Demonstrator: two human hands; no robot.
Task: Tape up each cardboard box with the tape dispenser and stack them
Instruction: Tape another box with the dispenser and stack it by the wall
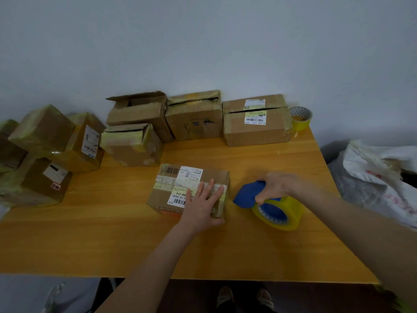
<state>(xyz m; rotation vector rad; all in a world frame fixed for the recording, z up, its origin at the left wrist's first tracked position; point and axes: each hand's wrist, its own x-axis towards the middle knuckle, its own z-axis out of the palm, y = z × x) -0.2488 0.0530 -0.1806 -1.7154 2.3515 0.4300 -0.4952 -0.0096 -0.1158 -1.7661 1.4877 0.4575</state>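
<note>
Two hands over a wooden worktop: the left hand lies flat, fingers spread, on a small labelled cardboard box at its middle; beside it the right hand grips a blue tape dispenser. More boxes line the wall behind.

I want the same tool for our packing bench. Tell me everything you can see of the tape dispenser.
The tape dispenser is a blue plastic holder carrying a roll of translucent yellow tape on a blue core. The right hand grips it from above. Tilted, roll facing the camera, it is on or just above the table, right of the labelled box, apart from it.
</note>
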